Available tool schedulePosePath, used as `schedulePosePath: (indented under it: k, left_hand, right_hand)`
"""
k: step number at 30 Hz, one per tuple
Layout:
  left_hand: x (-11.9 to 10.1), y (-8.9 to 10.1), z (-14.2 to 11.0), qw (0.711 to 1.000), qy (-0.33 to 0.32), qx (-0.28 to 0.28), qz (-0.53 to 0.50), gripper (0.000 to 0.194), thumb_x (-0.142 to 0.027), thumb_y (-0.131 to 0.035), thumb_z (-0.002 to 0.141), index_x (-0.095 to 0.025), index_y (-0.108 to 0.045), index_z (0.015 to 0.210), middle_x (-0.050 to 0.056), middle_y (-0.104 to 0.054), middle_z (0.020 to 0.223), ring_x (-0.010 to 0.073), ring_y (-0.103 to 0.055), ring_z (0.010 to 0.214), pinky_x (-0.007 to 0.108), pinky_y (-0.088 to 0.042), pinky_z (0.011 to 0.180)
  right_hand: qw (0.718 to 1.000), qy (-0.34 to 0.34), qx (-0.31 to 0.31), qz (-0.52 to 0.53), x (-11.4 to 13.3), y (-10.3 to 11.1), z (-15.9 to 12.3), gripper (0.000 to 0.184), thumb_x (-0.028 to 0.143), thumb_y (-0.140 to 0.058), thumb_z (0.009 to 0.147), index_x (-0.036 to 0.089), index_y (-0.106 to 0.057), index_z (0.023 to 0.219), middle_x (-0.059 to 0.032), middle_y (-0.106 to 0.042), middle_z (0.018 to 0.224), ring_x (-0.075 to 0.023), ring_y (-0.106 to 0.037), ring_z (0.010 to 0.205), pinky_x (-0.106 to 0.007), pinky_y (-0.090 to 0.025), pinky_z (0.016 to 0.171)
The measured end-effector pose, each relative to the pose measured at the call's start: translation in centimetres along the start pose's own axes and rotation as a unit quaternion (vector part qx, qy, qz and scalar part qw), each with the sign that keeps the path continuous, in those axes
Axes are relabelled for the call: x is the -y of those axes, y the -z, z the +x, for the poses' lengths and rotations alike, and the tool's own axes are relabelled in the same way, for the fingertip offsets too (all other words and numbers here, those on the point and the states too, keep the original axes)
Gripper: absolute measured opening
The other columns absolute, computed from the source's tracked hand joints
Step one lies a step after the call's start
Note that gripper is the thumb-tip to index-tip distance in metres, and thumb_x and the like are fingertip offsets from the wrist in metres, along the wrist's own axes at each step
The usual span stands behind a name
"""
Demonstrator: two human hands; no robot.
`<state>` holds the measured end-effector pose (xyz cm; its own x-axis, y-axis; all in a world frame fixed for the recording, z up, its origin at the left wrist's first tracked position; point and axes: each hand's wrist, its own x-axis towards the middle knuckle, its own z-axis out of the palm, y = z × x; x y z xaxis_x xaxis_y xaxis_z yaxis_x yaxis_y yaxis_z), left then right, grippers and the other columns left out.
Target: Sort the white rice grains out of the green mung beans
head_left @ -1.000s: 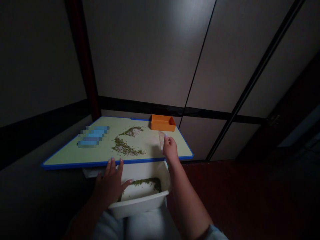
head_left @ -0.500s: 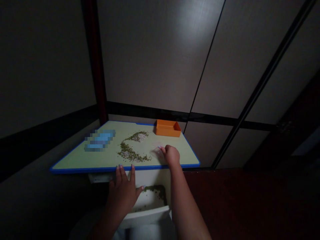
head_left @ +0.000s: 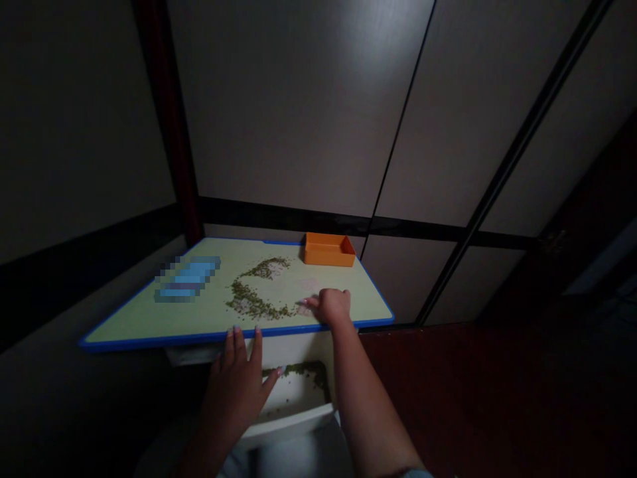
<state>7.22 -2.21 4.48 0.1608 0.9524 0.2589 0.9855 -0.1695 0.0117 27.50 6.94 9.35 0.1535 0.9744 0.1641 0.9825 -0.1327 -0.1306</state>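
Note:
Small green grains, which look like mung beans, lie in a curved band on the pale green tabletop. My right hand rests low over the board, just right of the band's near end. Its fingers are mostly curled, with one tip pointing left at the grains; anything pinched there is hidden. My left hand is open, fingers spread, with its fingertips at the blue front edge. Below, a white drawer stands pulled out, holding more green grains along its back and right side.
An orange open box stands at the tabletop's back right corner. A blurred-out blue patch covers the left part. Faint pinkish marks show on the surface. Behind rise grey panels; dark reddish floor is at right.
My right hand has moved slightly left and closer to the near end of the grains. The view has shifted a little. My left hand keeps its place at the edge.

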Motion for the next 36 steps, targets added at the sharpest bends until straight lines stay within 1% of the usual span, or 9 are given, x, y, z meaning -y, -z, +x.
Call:
schedulePosePath:
  k: [6,11,14,20,23,27,29,36]
  left_hand:
    - [-0.7,-0.6,0.3,1.0,0.01,-0.022,0.002,0.077,-0.049,-0.047,0.075,-0.006,-0.029,0.137,0.034,-0.024,0.144,0.0432,-0.019,0.137,0.048,-0.033,0.101]
    - [-1.3,-0.8,0.4,0.999,0.021,-0.026,-0.005,0.08,-0.049,-0.05,0.074,-0.003,-0.028,0.137,0.037,-0.022,0.143,0.0462,-0.017,0.137,0.05,-0.036,0.097]
    - [-1.5,-0.7,0.3,0.999,0.02,-0.027,-0.01,0.082,-0.05,-0.05,0.074,-0.003,-0.026,0.137,0.037,-0.021,0.144,0.0465,-0.016,0.137,0.049,-0.037,0.096]
    - [-1.8,-0.8,0.1,0.999,0.022,-0.024,-0.009,0.081,-0.05,-0.048,0.076,-0.004,-0.023,0.138,0.037,-0.019,0.144,0.0462,-0.013,0.138,0.051,-0.035,0.098]
    - [-2.0,-0.9,0.1,0.999,0.023,-0.024,-0.012,0.081,-0.049,-0.048,0.076,-0.004,-0.023,0.138,0.037,-0.018,0.144,0.046,-0.012,0.138,0.05,-0.035,0.098]
    - [-2.2,-0.9,0.2,0.999,0.028,-0.022,-0.014,0.082,-0.05,-0.049,0.076,-0.003,-0.023,0.138,0.038,-0.019,0.144,0.0468,-0.013,0.138,0.05,-0.034,0.099]
    - [-2.3,-0.9,0.2,0.999,0.028,-0.019,-0.014,0.083,-0.05,-0.05,0.075,-0.002,-0.024,0.138,0.039,-0.019,0.144,0.0473,-0.013,0.137,0.05,-0.033,0.099]
    - [-2.2,-0.9,0.1,0.999,0.029,-0.024,-0.022,0.083,-0.051,-0.049,0.075,-0.003,-0.022,0.138,0.036,-0.02,0.144,0.0461,-0.013,0.138,0.05,-0.032,0.1]
  right_hand:
    - [1.0,0.008,-0.022,0.011,-0.2,-0.4,0.9,0.065,0.074,-0.038,0.078,0.018,-0.071,0.082,-0.0146,-0.071,0.088,-0.025,-0.063,0.087,-0.037,-0.033,0.082]
    - [0.999,0.033,-0.02,0.023,-0.8,-0.5,0.9,0.061,0.072,-0.041,0.079,0.019,-0.07,0.077,-0.011,-0.072,0.082,-0.0223,-0.064,0.084,-0.034,-0.033,0.081]
    - [0.999,0.033,-0.016,0.017,-1.2,-0.6,0.8,0.059,0.072,-0.042,0.078,0.02,-0.07,0.076,-0.0102,-0.072,0.081,-0.0213,-0.063,0.083,-0.033,-0.032,0.081]
    - [0.999,0.037,-0.018,-0.002,-1.3,-0.8,1.2,0.063,0.073,-0.038,0.079,0.019,-0.071,0.082,-0.0114,-0.071,0.086,-0.0212,-0.062,0.084,-0.033,-0.032,0.081]
    - [0.998,0.052,-0.039,-0.021,-0.9,-0.9,1.5,0.063,0.072,-0.038,0.08,0.018,-0.071,0.084,-0.0125,-0.07,0.087,-0.0217,-0.06,0.085,-0.034,-0.032,0.08]
    - [0.992,0.081,-0.092,-0.036,-0.4,-1.0,1.8,0.06,0.068,-0.039,0.082,0.017,-0.071,0.084,-0.0138,-0.068,0.091,-0.024,-0.053,0.096,-0.034,-0.032,0.079]
    - [0.99,0.085,-0.108,-0.041,-0.2,-1.0,2.0,0.06,0.067,-0.04,0.083,0.016,-0.07,0.086,-0.0146,-0.066,0.093,-0.0247,-0.051,0.098,-0.035,-0.032,0.079]
    - [0.988,0.093,-0.117,-0.05,0.3,-0.9,3.4,0.056,0.064,-0.042,0.084,0.015,-0.07,0.092,-0.015,-0.063,0.099,-0.0255,-0.046,0.102,-0.037,-0.032,0.082]
